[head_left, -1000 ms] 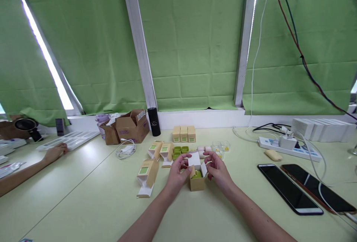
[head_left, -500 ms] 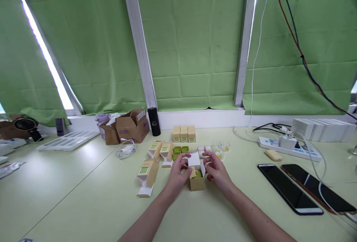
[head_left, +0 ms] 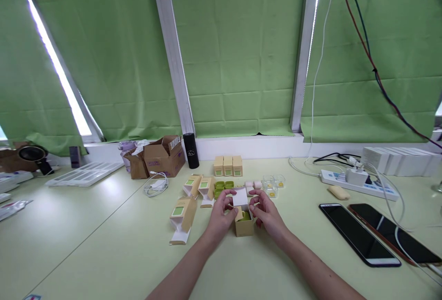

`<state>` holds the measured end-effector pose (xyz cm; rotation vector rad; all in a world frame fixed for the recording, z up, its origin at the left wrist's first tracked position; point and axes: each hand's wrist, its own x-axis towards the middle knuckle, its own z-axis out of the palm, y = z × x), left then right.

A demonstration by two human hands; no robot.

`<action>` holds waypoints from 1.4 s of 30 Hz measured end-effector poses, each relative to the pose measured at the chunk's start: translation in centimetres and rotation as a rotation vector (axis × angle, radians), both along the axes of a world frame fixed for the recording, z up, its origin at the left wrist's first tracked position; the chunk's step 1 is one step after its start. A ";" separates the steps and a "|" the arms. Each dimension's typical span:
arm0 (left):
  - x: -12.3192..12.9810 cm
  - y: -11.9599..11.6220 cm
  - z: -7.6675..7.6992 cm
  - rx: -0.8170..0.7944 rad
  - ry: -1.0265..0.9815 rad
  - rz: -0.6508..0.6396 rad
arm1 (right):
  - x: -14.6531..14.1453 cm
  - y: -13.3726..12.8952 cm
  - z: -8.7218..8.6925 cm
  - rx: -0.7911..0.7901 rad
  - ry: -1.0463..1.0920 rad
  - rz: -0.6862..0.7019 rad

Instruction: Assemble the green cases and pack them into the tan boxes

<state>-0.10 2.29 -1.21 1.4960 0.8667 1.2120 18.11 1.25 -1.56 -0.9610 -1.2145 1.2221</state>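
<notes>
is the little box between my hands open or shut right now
Open: the small cardboard box has its white-lined lid raised, and a green item shows inside.

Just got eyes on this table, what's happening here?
A person's left hand and right hand are at the flaps of a small open box with a green item inside. Its lid flap stands up. Three opened boxes lie to the left, and three closed ones stand behind, near the black cylinder.
</notes>
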 end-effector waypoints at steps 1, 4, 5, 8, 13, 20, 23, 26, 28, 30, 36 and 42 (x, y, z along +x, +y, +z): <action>0.0 0.0 0.0 0.001 0.003 0.002 | 0.0 0.0 -0.1 0.002 -0.007 0.003; 0.0 0.0 0.0 0.004 0.008 0.009 | -0.1 0.1 -0.3 0.004 -0.030 0.005; 0.0 0.0 0.1 0.005 0.006 0.009 | -0.2 0.1 -0.5 0.003 -0.034 0.005; 0.1 -0.1 0.2 0.004 0.001 0.007 | -0.2 0.3 -0.8 -0.001 -0.042 0.007; 0.1 -0.4 0.6 0.010 0.003 0.013 | -0.3 0.2 -1.0 0.004 -0.054 0.001; 0.2 -0.6 0.9 0.029 0.028 0.037 | -0.4 0.2 -1.1 -0.001 -0.075 0.008; 0.1 -0.6 0.7 0.046 0.028 0.052 | -0.3 0.2 -1.1 -0.006 -0.076 0.009; 0.1 -0.4 0.5 0.052 0.024 0.061 | -0.3 0.2 -1.0 -0.012 -0.074 0.016; 0.1 -0.4 0.4 0.052 0.028 0.070 | -0.3 0.2 -0.9 -0.012 -0.077 0.019; 0.1 -0.4 0.4 0.052 0.038 0.075 | -0.3 0.1 -0.9 -0.008 -0.080 0.014; 0.2 -0.3 0.4 0.052 0.044 0.072 | -0.4 0.1 -1.0 0.013 -0.074 -0.003; 0.2 -0.3 0.5 0.085 0.053 0.071 | -0.4 0.0 -1.1 0.046 -0.117 -0.034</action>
